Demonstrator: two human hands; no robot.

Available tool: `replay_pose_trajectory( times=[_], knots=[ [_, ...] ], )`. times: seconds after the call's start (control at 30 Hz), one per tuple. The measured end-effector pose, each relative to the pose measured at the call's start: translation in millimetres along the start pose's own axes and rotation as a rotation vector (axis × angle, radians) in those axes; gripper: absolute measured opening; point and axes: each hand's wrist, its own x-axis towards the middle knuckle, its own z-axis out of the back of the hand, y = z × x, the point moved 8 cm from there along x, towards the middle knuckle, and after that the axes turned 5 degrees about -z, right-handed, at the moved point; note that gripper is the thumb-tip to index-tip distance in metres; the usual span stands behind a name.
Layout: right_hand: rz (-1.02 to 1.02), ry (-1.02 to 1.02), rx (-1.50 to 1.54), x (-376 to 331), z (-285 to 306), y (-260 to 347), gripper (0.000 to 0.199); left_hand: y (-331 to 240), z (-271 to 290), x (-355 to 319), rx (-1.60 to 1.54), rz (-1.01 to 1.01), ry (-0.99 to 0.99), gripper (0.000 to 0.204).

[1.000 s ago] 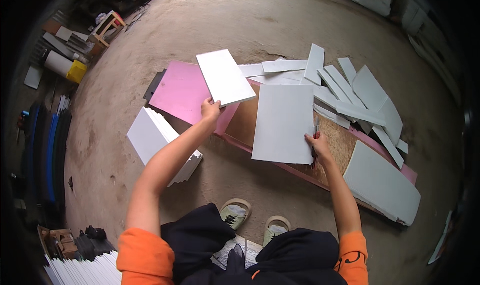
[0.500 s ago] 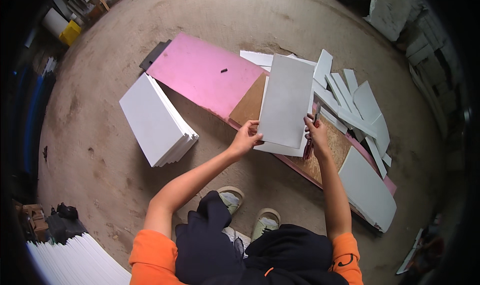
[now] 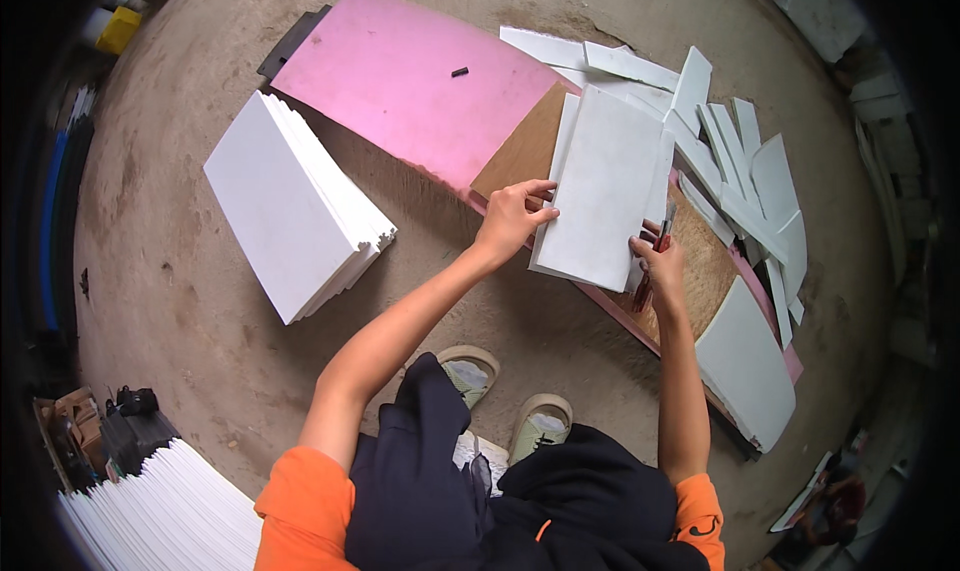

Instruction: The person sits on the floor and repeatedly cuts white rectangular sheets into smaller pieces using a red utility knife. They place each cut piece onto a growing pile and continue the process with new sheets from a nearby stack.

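Note:
A white rectangular panel [image 3: 606, 186] lies on another white panel [image 3: 563, 136], with their edges not quite lined up. At its left edge is my left hand [image 3: 515, 219], its fingers apart and the fingertips against the edge. My right hand [image 3: 660, 268] is closed round a red utility knife [image 3: 664, 233], its blade end pointing away from me. The thumb side of that hand meets the panel's lower right edge. Under the panels is a brown wooden board [image 3: 525, 141], which lies on a long pink board [image 3: 405, 81].
A leaning stack of white panels [image 3: 290, 211] stands to the left. White offcuts [image 3: 745, 191] lie heaped at the right. A curved white piece [image 3: 745, 366] rests on the board's near right end. A small black object [image 3: 459, 72] sits on the pink board. More white sheets [image 3: 165, 516] stand lower left.
The upper panel has come down and now lies over the lower one. My left hand has loosened at its edge, while the knife stays in my right hand. The view has shifted.

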Motion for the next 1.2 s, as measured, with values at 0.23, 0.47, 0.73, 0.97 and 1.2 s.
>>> replay_pose_trajectory(
  times=[0.23,0.47,0.73,0.97,1.2],
  knots=[
    [0.013,-0.002,-0.05,12.4,-0.1,-8.5,0.037,13.9,-3.7,-6.7,0.052,-0.001,-0.045,0.04],
    [0.028,-0.023,-0.059,15.3,-1.5,-7.9,0.035,9.7,-3.3,-6.3,0.148,-0.013,-0.049,0.039],
    [0.011,-0.021,-0.051,15.3,-1.7,-9.1,0.033,11.8,-8.9,-6.5,0.234,-0.037,-0.034,0.037],
    [0.014,-0.045,-0.068,18.0,2.4,-11.7,0.029,14.0,-10.8,-5.6,0.242,-0.05,-0.027,0.038],
    [-0.018,-0.043,-0.063,17.7,2.2,-15.7,0.03,18.2,-10.6,-8.2,0.177,-0.005,-0.029,0.038]
  ],
)
